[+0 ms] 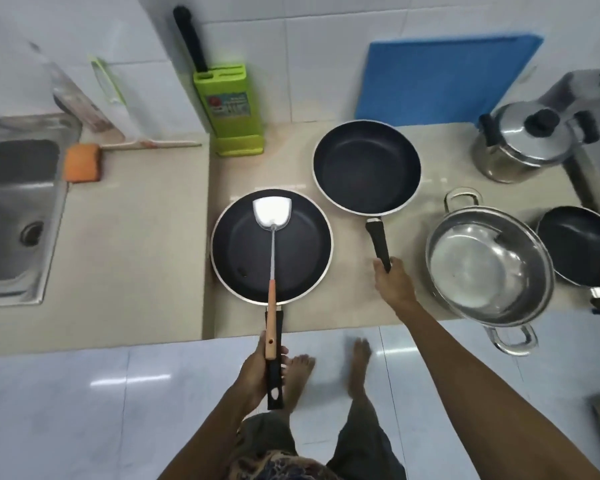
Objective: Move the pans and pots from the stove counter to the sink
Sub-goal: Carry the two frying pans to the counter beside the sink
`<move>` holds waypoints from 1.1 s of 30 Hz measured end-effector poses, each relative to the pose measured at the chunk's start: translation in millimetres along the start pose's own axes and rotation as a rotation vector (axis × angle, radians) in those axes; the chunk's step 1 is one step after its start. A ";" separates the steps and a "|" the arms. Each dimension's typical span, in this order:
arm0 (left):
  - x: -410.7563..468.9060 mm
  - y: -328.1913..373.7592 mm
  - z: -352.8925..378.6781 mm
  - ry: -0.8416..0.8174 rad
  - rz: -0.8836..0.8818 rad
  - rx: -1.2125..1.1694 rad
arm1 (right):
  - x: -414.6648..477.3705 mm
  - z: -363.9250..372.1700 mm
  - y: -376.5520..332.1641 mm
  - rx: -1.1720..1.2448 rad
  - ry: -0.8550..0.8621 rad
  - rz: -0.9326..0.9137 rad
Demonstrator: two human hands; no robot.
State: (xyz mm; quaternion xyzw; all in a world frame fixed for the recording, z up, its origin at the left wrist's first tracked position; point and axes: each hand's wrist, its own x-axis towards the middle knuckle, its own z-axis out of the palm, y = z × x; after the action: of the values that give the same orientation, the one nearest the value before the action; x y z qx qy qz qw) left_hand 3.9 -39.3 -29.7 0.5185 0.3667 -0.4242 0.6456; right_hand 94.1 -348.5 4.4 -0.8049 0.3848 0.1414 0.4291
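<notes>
A black frying pan (pixel 243 251) sits at the counter's front edge with a metal spatula (pixel 273 216) lying in it. My left hand (pixel 257 368) grips this pan's black handle together with the spatula's wooden handle, out past the counter edge. A second black frying pan (pixel 366 166) lies farther back. My right hand (pixel 394 280) is closed on the end of its black handle. To the right stand an open steel pot (pixel 485 268), a small dark pan (pixel 582 244) and a lidded steel pot (pixel 523 143). The steel sink (pixel 18 188) is at the far left.
An orange sponge (pixel 83 162) lies beside the sink. A green knife block (pixel 231 112) and a blue cutting board (pixel 444 77) lean at the tiled wall. Bare beige counter (pixel 132 237) stretches between sink and pans. My bare feet stand on the glossy floor below.
</notes>
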 end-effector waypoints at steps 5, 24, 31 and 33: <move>-9.4 -9.4 7.3 0.079 0.005 -0.021 | 38.7 -1.3 -1.1 0.303 -0.173 0.094; -23.5 -26.1 86.4 0.617 0.239 0.087 | 38.4 -31.1 -17.4 0.312 -0.139 -0.068; -60.9 -13.7 83.4 0.518 0.310 0.059 | -25.4 -72.6 -22.8 0.303 -0.046 -0.221; -74.7 -9.6 74.3 0.490 0.358 0.053 | -54.8 -83.7 -28.6 0.290 -0.016 -0.271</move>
State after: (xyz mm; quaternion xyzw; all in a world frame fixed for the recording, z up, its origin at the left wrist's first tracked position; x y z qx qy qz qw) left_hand -30.3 -100.7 49.4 0.6783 0.4031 -0.1754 0.5888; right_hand 70.3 -378.5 101.2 -0.7779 0.2858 0.0321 0.5587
